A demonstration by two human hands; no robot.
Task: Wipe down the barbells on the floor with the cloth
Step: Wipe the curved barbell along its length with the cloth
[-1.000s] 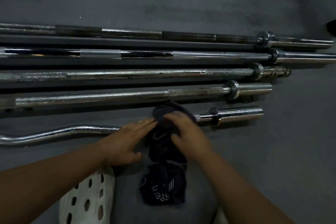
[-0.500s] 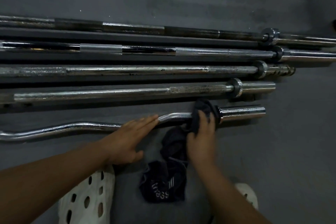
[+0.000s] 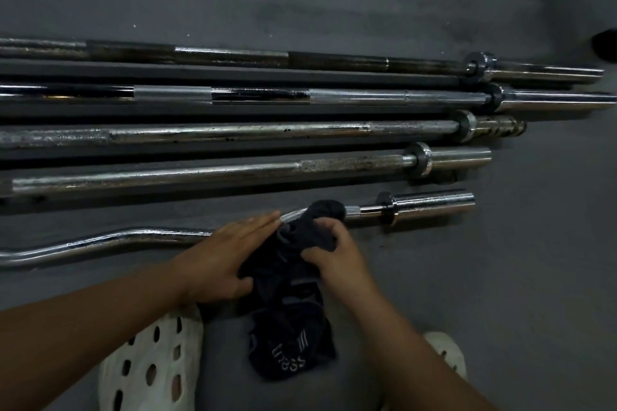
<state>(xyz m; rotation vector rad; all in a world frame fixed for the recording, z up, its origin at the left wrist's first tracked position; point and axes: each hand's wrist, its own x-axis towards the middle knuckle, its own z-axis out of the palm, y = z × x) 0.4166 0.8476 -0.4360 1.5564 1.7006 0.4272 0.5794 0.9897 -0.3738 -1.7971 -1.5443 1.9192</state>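
R grip clamped on dark cloth, bunched over curl bar just past its knuckles. L grip flat, fingers straight, pressing same bar beside cloth. Four straight barbells on floor beyond both grips.

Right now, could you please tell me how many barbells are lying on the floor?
5. Four straight ones lie in parallel: farthest bar, second bar, third bar, fourth bar. The curl bar lies nearest, partly under the cloth. More may lie out of frame.
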